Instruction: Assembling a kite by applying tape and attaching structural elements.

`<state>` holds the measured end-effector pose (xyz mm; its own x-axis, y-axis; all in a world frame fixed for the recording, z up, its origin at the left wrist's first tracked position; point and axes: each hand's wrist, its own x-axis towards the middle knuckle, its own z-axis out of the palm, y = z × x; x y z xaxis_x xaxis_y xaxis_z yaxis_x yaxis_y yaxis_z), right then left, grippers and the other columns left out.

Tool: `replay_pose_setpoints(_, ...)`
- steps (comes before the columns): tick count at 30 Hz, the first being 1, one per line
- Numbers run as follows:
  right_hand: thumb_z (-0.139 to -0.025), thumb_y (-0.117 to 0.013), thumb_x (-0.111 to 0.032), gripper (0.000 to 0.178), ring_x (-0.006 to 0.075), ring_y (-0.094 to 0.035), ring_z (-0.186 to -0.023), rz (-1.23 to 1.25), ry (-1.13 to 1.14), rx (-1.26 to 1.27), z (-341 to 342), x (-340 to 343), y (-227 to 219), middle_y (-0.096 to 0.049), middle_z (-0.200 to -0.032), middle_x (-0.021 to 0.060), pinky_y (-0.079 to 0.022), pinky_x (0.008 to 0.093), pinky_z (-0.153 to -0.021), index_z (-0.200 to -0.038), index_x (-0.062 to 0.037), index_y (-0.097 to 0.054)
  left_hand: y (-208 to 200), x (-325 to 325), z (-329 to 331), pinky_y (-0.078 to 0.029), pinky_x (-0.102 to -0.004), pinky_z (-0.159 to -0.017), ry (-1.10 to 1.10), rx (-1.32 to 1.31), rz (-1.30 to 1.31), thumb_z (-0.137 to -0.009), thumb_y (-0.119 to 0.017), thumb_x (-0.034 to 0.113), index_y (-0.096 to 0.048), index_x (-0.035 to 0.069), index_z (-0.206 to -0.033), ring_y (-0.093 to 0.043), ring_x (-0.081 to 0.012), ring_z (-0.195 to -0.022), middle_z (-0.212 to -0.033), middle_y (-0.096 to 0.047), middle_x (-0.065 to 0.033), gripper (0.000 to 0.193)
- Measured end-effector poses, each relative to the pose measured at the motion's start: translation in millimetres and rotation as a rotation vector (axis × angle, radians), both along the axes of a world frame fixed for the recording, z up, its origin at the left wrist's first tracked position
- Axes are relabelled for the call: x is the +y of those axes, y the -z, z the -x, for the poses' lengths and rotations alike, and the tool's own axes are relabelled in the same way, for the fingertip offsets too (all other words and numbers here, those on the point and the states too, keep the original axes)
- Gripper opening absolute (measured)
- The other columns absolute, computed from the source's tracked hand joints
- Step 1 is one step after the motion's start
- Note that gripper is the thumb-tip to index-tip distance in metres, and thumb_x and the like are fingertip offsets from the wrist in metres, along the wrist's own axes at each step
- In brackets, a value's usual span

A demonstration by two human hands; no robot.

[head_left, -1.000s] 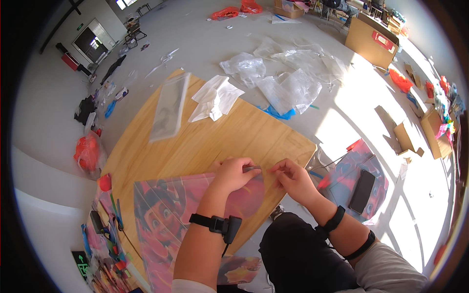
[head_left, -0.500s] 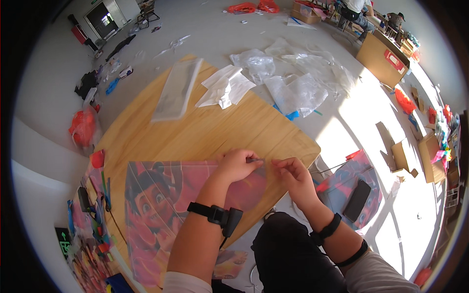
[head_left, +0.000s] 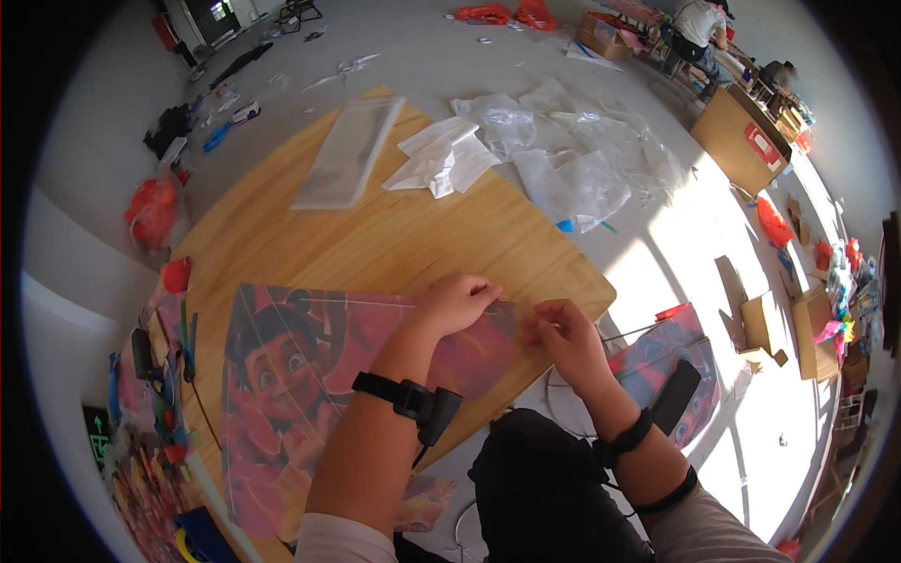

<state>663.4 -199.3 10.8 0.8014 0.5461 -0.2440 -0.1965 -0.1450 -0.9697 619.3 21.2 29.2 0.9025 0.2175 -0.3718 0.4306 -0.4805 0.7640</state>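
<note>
A thin sheet (head_left: pixel 282 375) printed with a large cartoon figure in reds and purples lies on the wooden table (head_left: pixel 441 239). Straight thin lines cross it. My left hand (head_left: pixel 460 302) rests on the sheet's far edge, near its right corner, with thumb and fingertips pinched together. Just past that corner, on the right, my right hand (head_left: pixel 566 342) has its fingers curled and thumb pressed to the index finger. A small gap separates the two hands. Whatever either pinch holds is too small or hidden to make out.
A clear plastic sleeve (head_left: pixel 349 155) and crumpled white paper (head_left: pixel 444 159) lie at the table's far end. Clear plastic bags (head_left: pixel 572 178) cover the floor beyond. At right, a black phone (head_left: pixel 676 399) rests on another printed sheet (head_left: pixel 671 347). A cardboard box (head_left: pixel 741 141) stands farther back.
The view has shifted a little. My left fingertips have closed over the small grey edge that showed between them before. My right hand stays pinched beside the corner.
</note>
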Motion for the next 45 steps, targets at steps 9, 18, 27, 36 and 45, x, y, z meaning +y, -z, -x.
replay_pose_setpoints(9,-0.092,-0.071,-0.01,0.031,0.0147,-0.07,-0.069,0.112,-0.016,-0.092,-0.5,14.6,-8.5,-0.069,-0.101,0.0121,-0.055,0.0277,-0.059,-0.117,0.0041,-0.058,12.2,7.6,7.0,-0.051,-0.0292,-0.075,0.138,-0.062,0.002,-0.092,-0.073,0.025,-0.073,0.007,-0.105,-0.064,-0.0118,-0.081,-0.093,-0.073,-0.0021,0.023)
replay_pose_setpoints(18,-0.088,-0.074,-0.012,0.025,0.0144,-0.068,-0.064,0.26,-0.112,-0.245,-17.1,23.1,-11.2,-0.07,-0.086,0.0093,-0.051,0.0288,-0.057,-0.106,0.0021,-0.063,11.6,1.5,4.8,-0.043,-0.0361,-0.084,0.108,-0.089,-0.059,-0.091,-0.071,0.031,-0.075,0.011,-0.099,-0.066,-0.0138,-0.083,-0.088,-0.074,-0.0005,0.022)
replay_pose_setpoints(27,-0.085,-0.075,-0.014,0.018,0.0201,-0.07,-0.069,0.327,-0.107,-0.39,-4.8,24.6,-7.0,-0.071,-0.078,0.0115,-0.055,0.0332,-0.066,-0.09,0.001,-0.067,40.1,1.6,5.7,-0.049,-0.0291,-0.067,0.069,-0.26,-0.089,-0.093,-0.071,0.023,-0.074,0.005,-0.096,-0.064,-0.0109,-0.071,-0.078,-0.072,-0.0026,0.019)
replay_pose_setpoints(36,-0.085,-0.074,-0.009,0.012,0.0213,-0.07,-0.071,0.262,-0.093,-0.561,4.8,23.9,-5.3,-0.069,-0.081,0.0117,-0.055,0.0329,-0.066,-0.089,-0.0008,-0.067,33.4,-4.9,6.9,-0.039,-0.0309,-0.079,0.02,-0.222,-0.228,-0.092,-0.071,0.031,-0.076,0.012,-0.091,-0.066,-0.0116,-0.071,-0.077,-0.073,0.0009,0.02)
replay_pose_setpoints(45,-0.088,-0.074,-0.012,0.014,0.0142,-0.069,-0.07,0.253,-0.021,-0.381,-9.3,23.4,0.6,-0.071,-0.077,0.0087,-0.053,0.0296,-0.062,-0.092,0.0002,-0.069,28.8,-4.8,5.5,-0.039,-0.0309,-0.078,0.028,-0.214,-0.177,-0.092,-0.071,0.031,-0.075,0.012,-0.092,-0.066,-0.0101,-0.072,-0.076,-0.072,0.0016,0.02)
